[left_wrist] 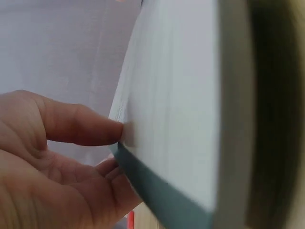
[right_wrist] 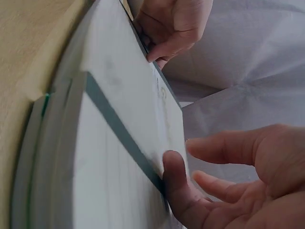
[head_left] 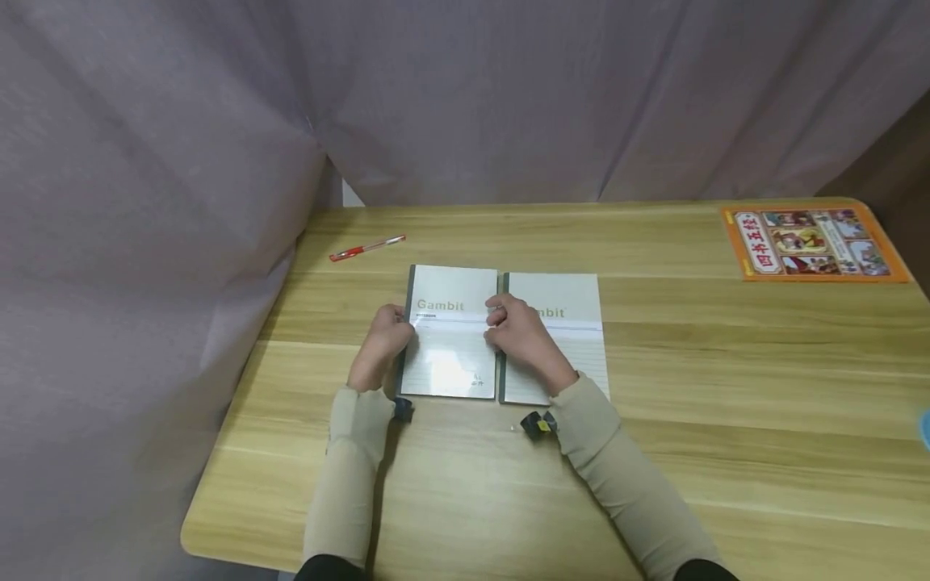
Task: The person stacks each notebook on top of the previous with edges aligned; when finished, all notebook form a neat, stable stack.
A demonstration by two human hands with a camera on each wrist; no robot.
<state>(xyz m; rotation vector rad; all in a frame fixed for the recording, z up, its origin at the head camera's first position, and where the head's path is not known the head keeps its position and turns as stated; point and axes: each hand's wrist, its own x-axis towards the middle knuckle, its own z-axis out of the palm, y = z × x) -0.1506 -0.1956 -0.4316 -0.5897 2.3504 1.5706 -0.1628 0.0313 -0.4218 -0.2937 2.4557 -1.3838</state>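
Two notebooks with pale covers and dark spines lie side by side. My left hand (head_left: 381, 343) pinches the spine edge of the left notebook (head_left: 446, 355), thumb on the cover and fingers curled at the side, as the left wrist view shows close up. Over the narrow gap between the notebooks is my right hand (head_left: 526, 335), its thumb and fingers spread apart. In the right wrist view its thumb (right_wrist: 174, 167) is right at the seam where the two covers meet. Part of the right notebook (head_left: 570, 347) is hidden by this hand; layered edges show beneath its cover.
A red pen (head_left: 366, 248) lies behind the notebooks on the wooden table (head_left: 465, 484). At the far right corner is an orange picture book (head_left: 814, 242). A blue object (head_left: 925, 428) shows at the right border. Grey curtains (head_left: 472, 97) hang behind and left.
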